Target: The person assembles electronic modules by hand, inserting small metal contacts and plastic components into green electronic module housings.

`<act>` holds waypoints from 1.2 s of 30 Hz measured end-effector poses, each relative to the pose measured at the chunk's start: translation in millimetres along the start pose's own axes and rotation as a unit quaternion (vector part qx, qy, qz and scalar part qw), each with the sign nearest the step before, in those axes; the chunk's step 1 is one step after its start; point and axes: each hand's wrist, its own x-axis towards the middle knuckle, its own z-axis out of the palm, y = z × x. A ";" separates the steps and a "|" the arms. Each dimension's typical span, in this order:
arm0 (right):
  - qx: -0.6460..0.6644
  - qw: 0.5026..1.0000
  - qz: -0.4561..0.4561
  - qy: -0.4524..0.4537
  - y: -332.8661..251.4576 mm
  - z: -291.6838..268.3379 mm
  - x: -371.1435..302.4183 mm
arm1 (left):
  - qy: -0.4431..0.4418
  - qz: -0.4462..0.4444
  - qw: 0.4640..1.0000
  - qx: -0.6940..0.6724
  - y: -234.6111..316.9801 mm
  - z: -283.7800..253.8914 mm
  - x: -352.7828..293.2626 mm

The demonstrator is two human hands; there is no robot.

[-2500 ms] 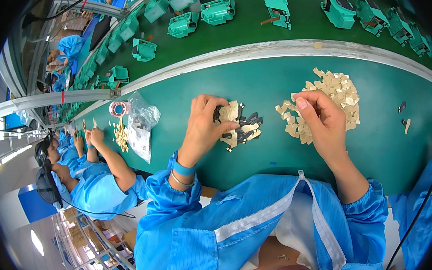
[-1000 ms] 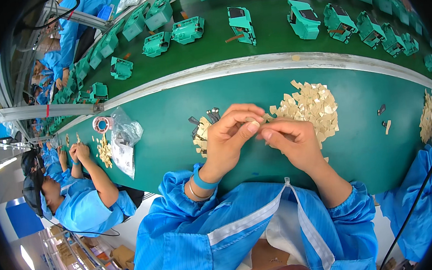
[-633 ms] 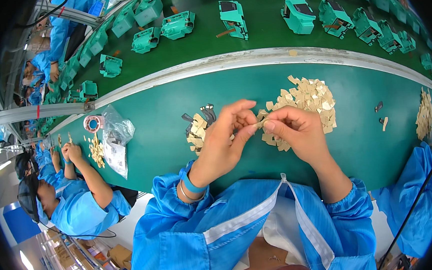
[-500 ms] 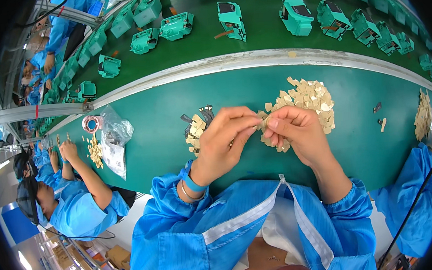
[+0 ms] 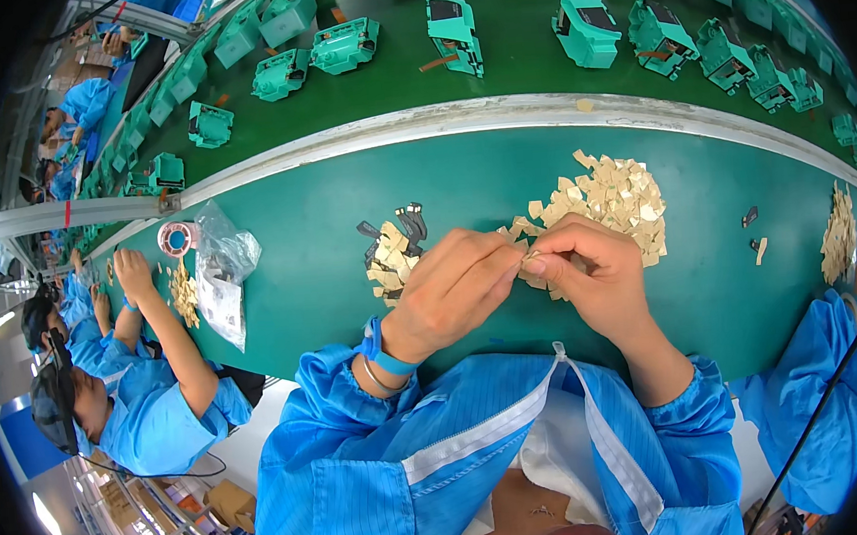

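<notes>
My left hand (image 5: 458, 287) and my right hand (image 5: 590, 274) meet fingertip to fingertip above the green work surface, both closed in a pinch. Between them is a small tan piece (image 5: 529, 257), mostly covered by the fingers. Just beyond my right hand spreads a heap of flat tan pieces (image 5: 615, 200), some lying close to the fingertips. Beside my left hand lies a smaller pile of tan pieces (image 5: 389, 260), mixed with small black parts (image 5: 411, 221). A blue band and a bracelet circle my left wrist.
Past a pale rail (image 5: 457, 112), green housings (image 5: 586, 28) stand in rows on a darker green belt. A tape roll (image 5: 177, 239) and clear plastic bag (image 5: 223, 282) lie left. Two small black parts (image 5: 750, 216) lie right. Co-workers (image 5: 165, 405) sit on both sides.
Both hands have come down slightly, still pinched together, and my left fingers lie flatter and closer together. The co-worker's raised hand on the left has shifted. The view has tilted a little.
</notes>
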 end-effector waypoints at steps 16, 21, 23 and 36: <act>-0.226 0.918 -0.323 0.051 2.5 -3.3 7.0 | -0.029 -0.160 0.972 -0.172 11.1 -2.9 1.4; -0.234 0.892 -0.384 0.047 2.1 -5.8 10.9 | -0.012 -0.243 0.939 -0.242 9.2 1.2 -4.2; -0.215 0.909 -0.356 0.030 -5.7 -12.4 10.4 | 0.028 -0.281 0.932 -0.226 7.7 1.6 -5.1; -0.345 0.853 -0.388 0.054 10.0 -16.6 12.8 | 0.015 -0.262 0.944 -0.200 14.0 8.7 -5.7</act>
